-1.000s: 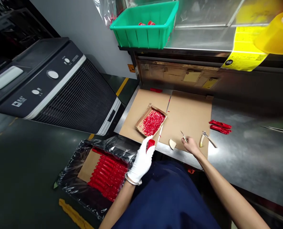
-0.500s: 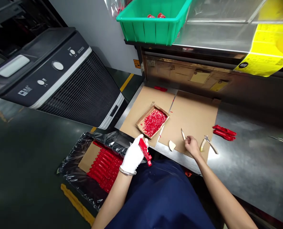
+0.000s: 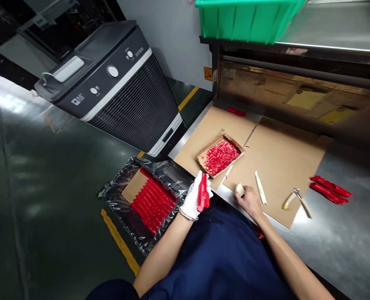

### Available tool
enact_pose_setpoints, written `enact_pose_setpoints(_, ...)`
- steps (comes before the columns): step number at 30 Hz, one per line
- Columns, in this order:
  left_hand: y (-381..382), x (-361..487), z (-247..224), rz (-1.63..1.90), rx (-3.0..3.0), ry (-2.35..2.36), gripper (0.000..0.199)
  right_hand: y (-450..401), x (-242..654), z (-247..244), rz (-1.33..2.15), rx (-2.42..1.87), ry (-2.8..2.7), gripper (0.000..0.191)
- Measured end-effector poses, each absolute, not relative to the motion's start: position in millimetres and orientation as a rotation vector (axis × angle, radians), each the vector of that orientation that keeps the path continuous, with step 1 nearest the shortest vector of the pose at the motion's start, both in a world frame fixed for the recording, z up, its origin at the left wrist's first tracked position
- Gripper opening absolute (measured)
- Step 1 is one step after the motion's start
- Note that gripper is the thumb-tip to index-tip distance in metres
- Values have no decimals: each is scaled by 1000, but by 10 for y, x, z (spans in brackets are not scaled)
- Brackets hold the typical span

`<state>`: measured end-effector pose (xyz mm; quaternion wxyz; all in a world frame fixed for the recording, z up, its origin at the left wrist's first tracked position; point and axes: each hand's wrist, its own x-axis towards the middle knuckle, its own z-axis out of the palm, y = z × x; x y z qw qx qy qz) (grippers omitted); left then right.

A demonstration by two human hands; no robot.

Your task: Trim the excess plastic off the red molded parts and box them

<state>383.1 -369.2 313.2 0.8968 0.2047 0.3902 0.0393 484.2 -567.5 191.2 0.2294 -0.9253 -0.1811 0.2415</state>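
Note:
My left hand [image 3: 194, 200], in a white glove, is closed round a red plastic part [image 3: 203, 192] near the table's front edge. Bare, my right hand [image 3: 249, 202] pinches a small cream wedge-shaped piece [image 3: 240, 190] at the edge of the cardboard. Just right of that hand lies a cream-handled craft knife [image 3: 260, 188], apart from the fingers. A pair of nippers [image 3: 297, 200] with pale handles rests open farther right. Beyond my left hand, a shallow cardboard tray [image 3: 203, 154] holds many thin red scraps [image 3: 222, 156].
Red parts [image 3: 330, 189] lie on the metal table [image 3: 359, 233] at right, and another [image 3: 236, 111] at the back. Down left, a black-lined box [image 3: 110, 200] holds rows of red parts [image 3: 153, 204]. A dark air cooler [image 3: 135, 100] stands behind. A green bin [image 3: 241, 21] sits on the shelf.
My right hand has let go of the knife, moved left and taken hold of the cream wedge. The red part in my left hand has turned more upright. The camera view has shifted.

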Motion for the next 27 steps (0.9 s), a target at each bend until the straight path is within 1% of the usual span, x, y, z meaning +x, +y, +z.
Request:
enact_pose_setpoints(2, -3668, 3830, 3157, 47, 325, 728, 33, -5597, 4835, 2182, 652, -2422, -596, 29)
enact_pose_setpoints(5, -3663, 3800, 3228, 47, 279, 629, 25, -5463, 4714, 2777, 618, -2198, -799, 34)
enact_pose_setpoints(8, -3687, 3757, 3352, 90, 389, 604, 19, -5336, 4570, 3394, 499, -1924, -1102, 45)
enact_pose_setpoints(11, -3697, 3756, 3518, 120, 507, 612, 21, -5207, 4548, 3778, 358, -1742, -1317, 50)
enact_pose_setpoints(14, -3667, 3803, 3686, 53, 482, 633, 24, -5092, 4603, 3910, 273, -1703, -1417, 49)
enact_pose_setpoints(18, -3611, 3824, 3851, -75, 450, 630, 29, -4996, 4538, 3959, 178, -1542, -1560, 55)
enact_pose_setpoints(21, -3604, 3774, 3914, -94, 530, 644, 26, -4958, 4412, 4029, 102, -1510, -1582, 57)
enact_pose_setpoints(23, -3609, 3735, 3940, -98, 575, 650, 23, -4940, 4359, 4096, 49, -1523, -1618, 54)
enact_pose_setpoints(27, -3602, 3703, 3992, -148, 552, 619, 25, -4899, 4346, 4216, -90, -1546, -1676, 43)
